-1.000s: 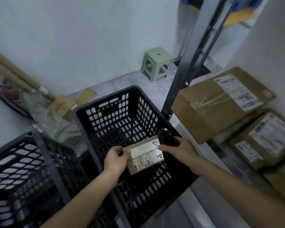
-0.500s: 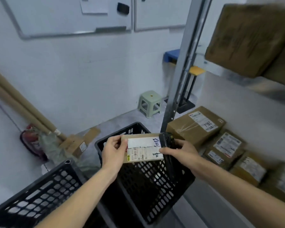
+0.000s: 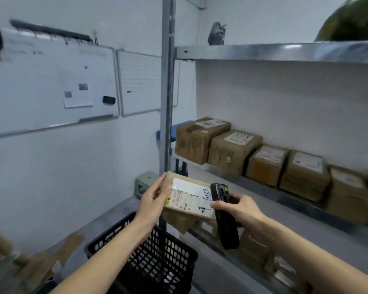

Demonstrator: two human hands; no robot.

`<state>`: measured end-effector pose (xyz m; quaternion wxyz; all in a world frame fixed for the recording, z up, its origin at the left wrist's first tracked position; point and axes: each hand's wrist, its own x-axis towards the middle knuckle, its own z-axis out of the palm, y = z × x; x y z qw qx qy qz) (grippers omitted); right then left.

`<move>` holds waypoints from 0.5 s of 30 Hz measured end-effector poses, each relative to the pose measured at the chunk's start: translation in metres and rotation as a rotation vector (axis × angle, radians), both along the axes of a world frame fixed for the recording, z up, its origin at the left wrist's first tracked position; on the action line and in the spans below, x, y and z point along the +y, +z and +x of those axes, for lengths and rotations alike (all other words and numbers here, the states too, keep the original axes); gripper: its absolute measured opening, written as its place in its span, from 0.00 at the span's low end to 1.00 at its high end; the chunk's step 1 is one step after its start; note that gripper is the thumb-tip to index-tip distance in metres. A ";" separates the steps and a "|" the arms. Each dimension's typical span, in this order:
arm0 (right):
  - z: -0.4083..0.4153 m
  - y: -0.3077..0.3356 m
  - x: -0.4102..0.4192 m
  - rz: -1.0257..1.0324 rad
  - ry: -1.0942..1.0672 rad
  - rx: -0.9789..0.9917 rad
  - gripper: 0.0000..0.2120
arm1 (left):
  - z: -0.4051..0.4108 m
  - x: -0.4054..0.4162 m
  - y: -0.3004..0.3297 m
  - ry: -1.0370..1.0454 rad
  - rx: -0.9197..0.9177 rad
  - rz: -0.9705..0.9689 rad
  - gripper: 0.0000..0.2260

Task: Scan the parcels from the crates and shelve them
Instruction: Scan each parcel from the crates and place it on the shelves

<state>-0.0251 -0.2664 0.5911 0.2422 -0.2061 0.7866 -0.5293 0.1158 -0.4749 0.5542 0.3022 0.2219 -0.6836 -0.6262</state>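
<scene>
Brown cardboard, small and flat, with a white shipping label and blue handwriting: the parcel (image 3: 188,200), held up just above the black perforated plastic crate (image 3: 157,257) and in front of the grey steel shelving unit (image 3: 285,52). Gripped at its near-left end by the left hand (image 3: 152,200), fingers curled over the top edge and thumb lying on the label side. At its right end, only touched or steadied by the right hand (image 3: 237,207), itself wrapped around the black handheld scanner (image 3: 223,215), which hung nearly upright with its head beside the label's handwritten corner. Both hands close together, joined by the parcel between them. Long axis of the parcel lying roughly left to right, tilted slightly down toward the right, label face turned up toward the camera. Relative to the shelving unit: parcel short of the middle shelf's front edge, level with or just below the row of brown cardboard boxes (image 3: 249,155) set along that shelf, with bare shelf surface in front of them. Judged from this, shelving called for a forward and rightward carry, the left hand bearing the load, the right hand nearer the shelf yet occupied with the scanner. Whether scanning was finished: cannot tell.
</scene>
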 end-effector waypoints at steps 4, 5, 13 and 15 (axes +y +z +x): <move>0.009 0.039 0.065 -0.011 -0.029 0.040 0.30 | -0.012 0.048 0.041 -0.021 -0.013 -0.056 0.10; 0.010 0.050 0.084 -0.022 -0.051 0.051 0.31 | -0.016 0.062 0.051 -0.035 -0.006 -0.064 0.11; 0.016 0.111 0.259 -0.074 -0.206 0.098 0.29 | -0.045 0.213 0.119 -0.274 0.067 -0.082 0.27; 0.018 0.119 0.311 -0.071 -0.243 0.111 0.28 | -0.054 0.261 0.129 -0.316 0.066 -0.071 0.29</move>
